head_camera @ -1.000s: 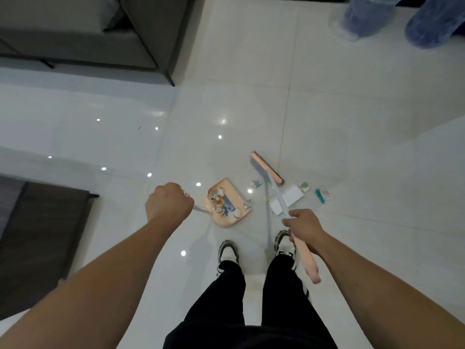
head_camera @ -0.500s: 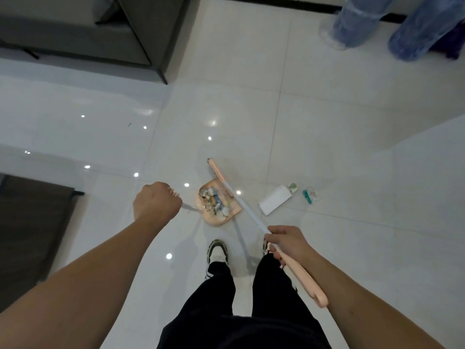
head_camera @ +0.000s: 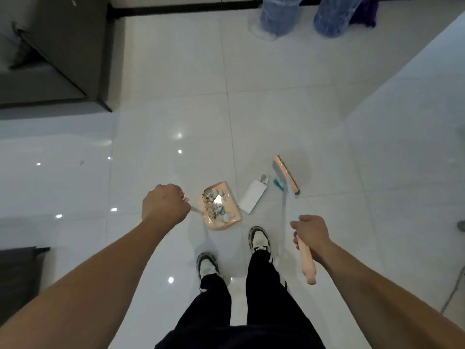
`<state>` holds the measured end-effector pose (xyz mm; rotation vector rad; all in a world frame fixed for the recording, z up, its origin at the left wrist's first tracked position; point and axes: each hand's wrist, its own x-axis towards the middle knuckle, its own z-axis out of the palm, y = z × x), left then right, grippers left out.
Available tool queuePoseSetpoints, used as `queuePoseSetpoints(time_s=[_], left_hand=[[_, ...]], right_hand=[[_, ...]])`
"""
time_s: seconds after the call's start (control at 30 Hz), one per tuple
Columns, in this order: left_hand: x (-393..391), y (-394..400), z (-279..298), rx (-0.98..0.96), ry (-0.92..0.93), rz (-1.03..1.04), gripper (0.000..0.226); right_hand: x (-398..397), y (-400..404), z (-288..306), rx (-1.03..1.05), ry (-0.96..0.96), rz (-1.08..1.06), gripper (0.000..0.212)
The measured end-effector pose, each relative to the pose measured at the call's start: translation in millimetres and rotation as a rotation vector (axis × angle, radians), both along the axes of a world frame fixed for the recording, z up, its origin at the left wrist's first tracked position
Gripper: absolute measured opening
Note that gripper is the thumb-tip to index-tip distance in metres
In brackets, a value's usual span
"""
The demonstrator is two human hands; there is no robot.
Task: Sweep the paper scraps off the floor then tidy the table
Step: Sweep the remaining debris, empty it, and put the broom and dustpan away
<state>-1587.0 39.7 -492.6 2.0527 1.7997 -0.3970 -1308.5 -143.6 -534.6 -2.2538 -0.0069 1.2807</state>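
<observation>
While the right hand [head_camera: 310,235] was wrapped around the peach plastic handle of the long broom [head_camera: 286,177], its bristle head sat on the glossy white tiled floor [head_camera: 276,96], just beyond a flat white paper piece [head_camera: 252,199] and a small green scrap [head_camera: 278,184]. The left hand [head_camera: 164,205] was fisted on the thin handle of the peach plastic dustpan [head_camera: 222,206], already heaped with pale crumpled scraps. A good stroke probably needed a short, low pull toward the pan's lip, with the pan held flat.
</observation>
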Motion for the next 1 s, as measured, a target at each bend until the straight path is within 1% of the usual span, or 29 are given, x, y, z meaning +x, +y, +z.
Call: queuePoseSetpoints(time_s=[0.03, 0.13, 0.2, 0.33, 0.43, 0.6, 0.67, 0.73, 0.87, 0.93, 1.0], left_hand=[[7.7, 2.2, -1.4, 0.001, 0.001, -0.016, 0.015], [26.7, 9.7, -4.1, 0.019, 0.014, -0.059, 0.014], [37.5, 15.4, -6.1, 0.034, 0.037, -0.082, 0.013], [50.3, 26.3, -9.4, 0.044, 0.067, -0.082, 0.014], [54.4, 30.8, -9.8, 0.038, 0.07, -0.078, 0.014], [52.1, 28.1, -9.5, 0.03, 0.062, -0.079, 0.014], [47.4, 27.3, -9.6, 0.027, 0.063, -0.077, 0.014], [40.7, 26.5, -9.1, 0.023, 0.062, -0.075, 0.014], [26.3, 27.3, -6.4, 0.007, 0.048, -0.057, 0.012], [21.0, 27.0, -5.3, -0.003, 0.042, -0.049, 0.011], [13.3, 25.0, -4.0, -0.008, 0.044, -0.038, 0.011]], right_hand=[[12.7, -0.9, -1.8, -0.005, -0.003, -0.017, 0.033], [45.6, 2.0, -9.7, -0.018, 0.026, -0.052, 0.014], [62.1, 5.1, -18.3, -0.045, 0.061, -0.035, 0.008], [63.0, 9.6, -27.8, -0.078, 0.17, 0.063, 0.014], [45.8, 10.3, -24.9, -0.093, 0.226, 0.144, 0.014], [16.0, 9.7, -23.4, -0.098, 0.339, 0.212, 0.018], [-0.4, 10.3, -22.2, -0.098, 0.38, 0.211, 0.015], [-12.9, 10.8, -21.3, -0.08, 0.399, 0.183, 0.016], [-12.4, 4.5, -11.6, -0.017, 0.462, 0.098, 0.01], [-5.5, -1.0, -4.2, 0.001, 0.449, 0.072, 0.016], [0.9, -3.5, 2.9, 0.0, 0.395, 0.065, 0.026]])
